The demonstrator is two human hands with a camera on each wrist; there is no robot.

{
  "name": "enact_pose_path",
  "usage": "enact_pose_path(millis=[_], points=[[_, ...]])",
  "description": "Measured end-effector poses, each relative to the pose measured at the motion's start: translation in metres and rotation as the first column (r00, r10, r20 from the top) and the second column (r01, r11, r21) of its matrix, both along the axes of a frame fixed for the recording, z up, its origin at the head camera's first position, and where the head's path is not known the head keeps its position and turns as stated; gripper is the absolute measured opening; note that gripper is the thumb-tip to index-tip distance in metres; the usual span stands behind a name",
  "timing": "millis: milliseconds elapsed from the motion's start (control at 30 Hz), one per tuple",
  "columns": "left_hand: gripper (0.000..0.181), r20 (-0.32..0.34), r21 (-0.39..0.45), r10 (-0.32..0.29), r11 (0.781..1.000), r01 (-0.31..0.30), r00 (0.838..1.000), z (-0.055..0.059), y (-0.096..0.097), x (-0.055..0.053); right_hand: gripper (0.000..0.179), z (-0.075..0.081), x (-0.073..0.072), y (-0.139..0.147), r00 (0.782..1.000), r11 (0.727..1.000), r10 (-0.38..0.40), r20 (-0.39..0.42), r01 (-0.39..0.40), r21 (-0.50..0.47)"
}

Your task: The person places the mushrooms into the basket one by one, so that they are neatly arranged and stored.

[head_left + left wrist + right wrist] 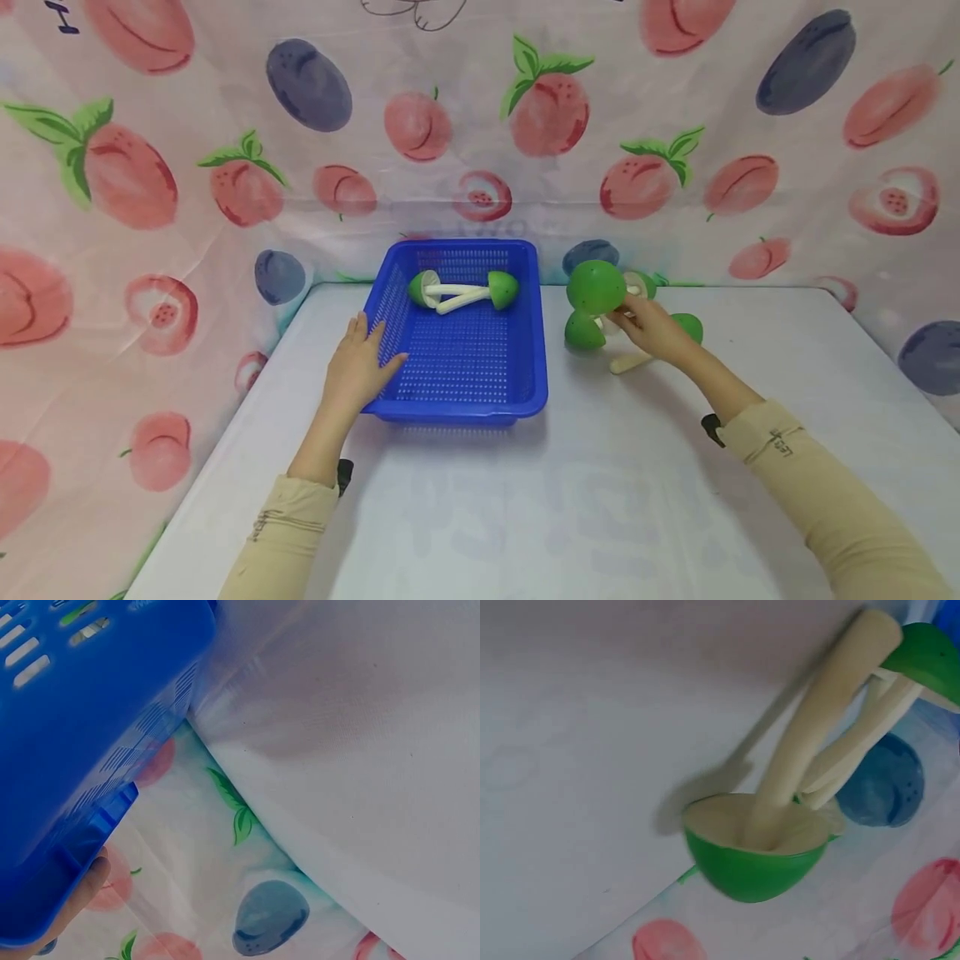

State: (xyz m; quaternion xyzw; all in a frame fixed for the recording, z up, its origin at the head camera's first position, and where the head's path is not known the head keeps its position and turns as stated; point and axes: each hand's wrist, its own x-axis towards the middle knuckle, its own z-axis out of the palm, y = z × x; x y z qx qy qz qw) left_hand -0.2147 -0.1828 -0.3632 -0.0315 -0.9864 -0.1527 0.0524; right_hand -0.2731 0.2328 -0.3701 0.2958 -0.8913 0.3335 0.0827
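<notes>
My left hand [352, 371] lies with spread, straight fingers on the left rim of a blue plastic basket [531, 400]; in the left wrist view its fingers [88, 883] touch the rim from outside. Two toy mushrooms with green caps [503, 289] and pale stems lie at the basket's back. Right of the basket, my right hand [651, 327] holds a green-capped mushroom [596, 287] by its fingertips; the grip itself is partly hidden. Several more mushrooms lie about that hand, among them one with its cap [584, 331] nearer the basket and one with its stem [810, 727] slanting up.
A white tabletop [480, 517] carries everything. Behind it and on the left hangs a fruit-printed cloth [450, 200], which meets the table's back and left edges. The basket's raised walls stand between the two hands.
</notes>
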Motion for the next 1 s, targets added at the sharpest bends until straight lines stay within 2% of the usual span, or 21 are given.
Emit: enact_pose_path(millis=[400,533,700,1000], points=[[0.071,0.005,-0.001,0.004,1.0,-0.004,1.0,0.0,0.001,-0.004,0.024,0.026,0.002,-0.041,0.999,0.997,-0.001,0.045,0.004,-0.073],[0.071,0.01,-0.005,0.008,1.0,-0.008,1.0,0.003,0.0,-0.004,0.029,0.033,0.0,-0.056,0.999,0.995,0.028,0.016,-0.026,-0.098],[0.071,0.003,-0.017,-0.003,1.0,0.003,1.0,0.003,-0.002,-0.005,0.039,0.042,-0.002,-0.073,0.998,0.995,0.052,-0.025,-0.054,-0.089],[0.071,0.001,-0.015,-0.002,1.0,0.002,1.0,-0.001,0.001,-0.003,0.043,0.066,-0.01,-0.099,0.997,0.996,0.074,0.013,-0.073,-0.056]])
